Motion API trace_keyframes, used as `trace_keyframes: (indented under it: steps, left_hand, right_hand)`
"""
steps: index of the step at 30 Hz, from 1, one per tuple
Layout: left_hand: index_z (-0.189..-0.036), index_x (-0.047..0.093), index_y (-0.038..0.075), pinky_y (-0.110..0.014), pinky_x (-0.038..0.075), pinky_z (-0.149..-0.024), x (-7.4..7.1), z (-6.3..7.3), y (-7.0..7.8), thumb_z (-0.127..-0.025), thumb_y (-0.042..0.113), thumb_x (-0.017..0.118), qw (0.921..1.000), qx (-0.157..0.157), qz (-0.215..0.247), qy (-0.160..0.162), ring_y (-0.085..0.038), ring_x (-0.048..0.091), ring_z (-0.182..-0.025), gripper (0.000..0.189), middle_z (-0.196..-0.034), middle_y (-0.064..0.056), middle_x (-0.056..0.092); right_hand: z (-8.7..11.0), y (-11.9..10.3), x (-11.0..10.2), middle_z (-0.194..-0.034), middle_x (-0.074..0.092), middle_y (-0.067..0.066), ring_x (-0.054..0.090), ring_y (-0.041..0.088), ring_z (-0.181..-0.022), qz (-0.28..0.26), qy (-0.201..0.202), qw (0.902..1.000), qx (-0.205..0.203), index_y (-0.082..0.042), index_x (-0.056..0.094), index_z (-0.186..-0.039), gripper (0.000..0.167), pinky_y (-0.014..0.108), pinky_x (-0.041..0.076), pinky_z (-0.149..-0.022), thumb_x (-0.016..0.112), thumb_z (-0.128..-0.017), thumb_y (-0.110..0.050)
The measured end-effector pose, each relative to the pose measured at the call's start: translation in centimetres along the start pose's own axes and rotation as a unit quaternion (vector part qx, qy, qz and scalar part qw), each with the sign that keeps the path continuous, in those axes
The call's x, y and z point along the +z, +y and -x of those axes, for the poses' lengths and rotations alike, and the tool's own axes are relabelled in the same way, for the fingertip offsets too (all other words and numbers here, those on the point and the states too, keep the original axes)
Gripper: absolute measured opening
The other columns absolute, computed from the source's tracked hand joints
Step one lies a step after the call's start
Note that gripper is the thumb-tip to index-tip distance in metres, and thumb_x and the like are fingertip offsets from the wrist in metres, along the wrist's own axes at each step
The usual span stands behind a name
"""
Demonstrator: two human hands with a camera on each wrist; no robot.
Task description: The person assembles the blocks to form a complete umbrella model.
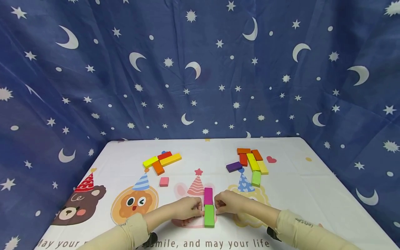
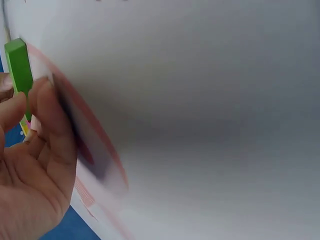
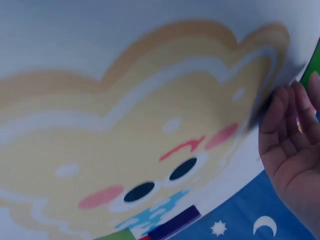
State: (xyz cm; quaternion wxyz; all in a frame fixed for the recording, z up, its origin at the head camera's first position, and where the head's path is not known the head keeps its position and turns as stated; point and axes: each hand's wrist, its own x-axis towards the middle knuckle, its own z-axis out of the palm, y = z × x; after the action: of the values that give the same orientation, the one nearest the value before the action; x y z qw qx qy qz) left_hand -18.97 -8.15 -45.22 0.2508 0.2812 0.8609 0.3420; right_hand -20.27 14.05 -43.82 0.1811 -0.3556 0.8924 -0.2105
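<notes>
A green block (image 1: pixel 209 216) lies on the white tablecloth, end to end with a magenta block (image 1: pixel 208 196) just beyond it. My left hand (image 1: pixel 188 209) is at the green block's left side, its fingers loosely bent and the thumb and index fingertips close to the block. In the left wrist view, this hand (image 2: pixel 40 155) partly covers the green block (image 2: pixel 20 65). On the other side is my right hand (image 1: pixel 229 202), fingertips beside the green block's right edge. The right wrist view shows that hand (image 3: pixel 295 140) with loosely bent fingers. Whether either hand touches the block I cannot tell.
A small pink block (image 1: pixel 164 182) lies left of the magenta one. Behind it are yellow, red and orange blocks (image 1: pixel 158 167). At the back right lie several more, with a purple block (image 1: pixel 234 167) and a light green block (image 1: pixel 256 178). A starry blue curtain (image 1: pixel 200 69) hangs behind.
</notes>
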Motion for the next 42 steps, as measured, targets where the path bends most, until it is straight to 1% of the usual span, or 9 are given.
trace_keyframes:
  steps: [8, 14, 18, 23, 26, 30, 35, 38, 42]
  left_hand:
    - [-0.079, 0.048, 0.014, -0.017, 0.037, -0.034, -0.4, -0.6, 0.5, -0.092, 0.022, 0.059, 0.9988, -0.022, 0.0, -0.044, -0.006, 0.044, -0.036, 0.019, -0.048, 0.004, 0.046]
    - [-0.083, 0.049, 0.012, -0.015, 0.035, -0.036, -0.6, -0.5, 0.7, -0.083, 0.022, 0.072, 0.9979, -0.024, 0.011, -0.058, -0.007, 0.044, -0.038, 0.025, -0.049, 0.004, 0.044]
    - [-0.085, 0.05, 0.014, -0.015, 0.035, -0.044, -0.1, -0.3, 1.0, -0.071, 0.037, 0.081, 0.9947, -0.027, -0.096, -0.025, -0.002, 0.042, -0.047, 0.041, -0.057, 0.009, 0.043]
    - [-0.084, 0.052, 0.015, -0.018, 0.037, -0.051, 1.0, 0.3, 1.8, -0.06, 0.061, 0.078, 0.9711, -0.032, -0.234, 0.035, -0.003, 0.042, -0.057, 0.058, -0.065, 0.011, 0.05]
    - [-0.074, 0.052, 0.015, -0.019, 0.036, -0.049, 1.2, 0.6, 2.0, -0.062, 0.064, 0.075, 0.966, -0.024, -0.253, 0.049, -0.004, 0.04, -0.053, 0.055, -0.059, 0.01, 0.047]
    - [-0.06, 0.047, 0.017, -0.018, 0.03, -0.046, 1.1, 0.7, 1.9, -0.064, 0.06, 0.076, 0.9686, -0.011, -0.243, 0.054, -0.003, 0.035, -0.048, 0.052, -0.049, 0.012, 0.039]
    - [-0.055, 0.042, 0.019, -0.018, 0.025, -0.045, 1.0, 0.6, 1.5, -0.065, 0.06, 0.075, 0.9704, -0.001, -0.235, 0.054, -0.002, 0.031, -0.045, 0.054, -0.045, 0.013, 0.033]
    - [-0.055, 0.041, 0.019, -0.018, 0.024, -0.044, 1.1, 0.5, 1.6, -0.065, 0.06, 0.075, 0.9692, 0.0, -0.24, 0.057, -0.002, 0.03, -0.045, 0.054, -0.045, 0.013, 0.032]
    - [-0.054, 0.041, 0.02, -0.018, 0.024, -0.044, 1.3, 0.4, 1.9, -0.065, 0.061, 0.074, 0.9669, -0.001, -0.248, 0.062, -0.002, 0.03, -0.045, 0.055, -0.044, 0.014, 0.032]
  right_hand:
    - [-0.3, 0.0, 0.7, -0.059, 0.041, -0.013, 0.034, -0.002, -0.055, -0.012, 0.016, 0.9997, 0.01, -0.013, 0.053, -0.068, 0.023, 0.013, 0.031, -0.053, 0.072, -0.081, -0.017]
    - [0.0, -0.4, 0.6, -0.061, 0.043, -0.012, 0.036, -0.001, -0.056, -0.049, 0.008, 0.9983, 0.03, -0.01, 0.056, -0.072, 0.018, 0.014, 0.032, -0.052, 0.072, -0.078, -0.011]
    - [0.3, -1.0, 0.3, -0.063, 0.045, -0.008, 0.037, 0.002, -0.057, -0.069, -0.008, 0.9959, 0.059, -0.008, 0.055, -0.081, 0.022, 0.015, 0.032, -0.052, 0.075, -0.074, -0.009]
    - [0.4, -1.3, 0.0, -0.066, 0.047, -0.003, 0.039, 0.007, -0.057, -0.08, 0.015, 0.9921, 0.096, -0.008, 0.049, -0.101, 0.038, 0.017, 0.033, -0.051, 0.077, -0.075, -0.013]
    - [0.1, -1.1, 0.0, -0.068, 0.05, 0.0, 0.042, 0.009, -0.056, -0.08, 0.055, 0.9902, 0.101, -0.002, 0.047, -0.118, 0.046, 0.019, 0.035, -0.05, 0.072, -0.08, -0.013]
    - [-1.0, -0.6, 0.1, -0.066, 0.049, -0.001, 0.044, 0.008, -0.055, -0.076, 0.087, 0.9905, 0.075, 0.003, 0.046, -0.131, 0.052, 0.021, 0.038, -0.05, 0.065, -0.088, -0.017]
    - [-2.7, 0.3, 1.0, -0.067, 0.046, -0.004, 0.041, 0.008, -0.061, -0.04, 0.116, 0.9916, 0.04, -0.001, 0.055, -0.121, 0.045, 0.023, 0.037, -0.055, 0.061, -0.091, -0.034]
    - [-3.5, -0.1, 1.3, -0.072, 0.051, -0.002, 0.044, 0.011, -0.066, -0.014, 0.129, 0.9894, 0.065, -0.004, 0.056, -0.112, 0.044, 0.025, 0.038, -0.058, 0.064, -0.087, -0.04]
    - [-3.9, -1.5, 0.8, -0.075, 0.055, 0.002, 0.046, 0.015, -0.069, -0.006, 0.123, 0.9862, 0.111, -0.006, 0.053, -0.104, 0.04, 0.026, 0.037, -0.058, 0.072, -0.082, -0.033]
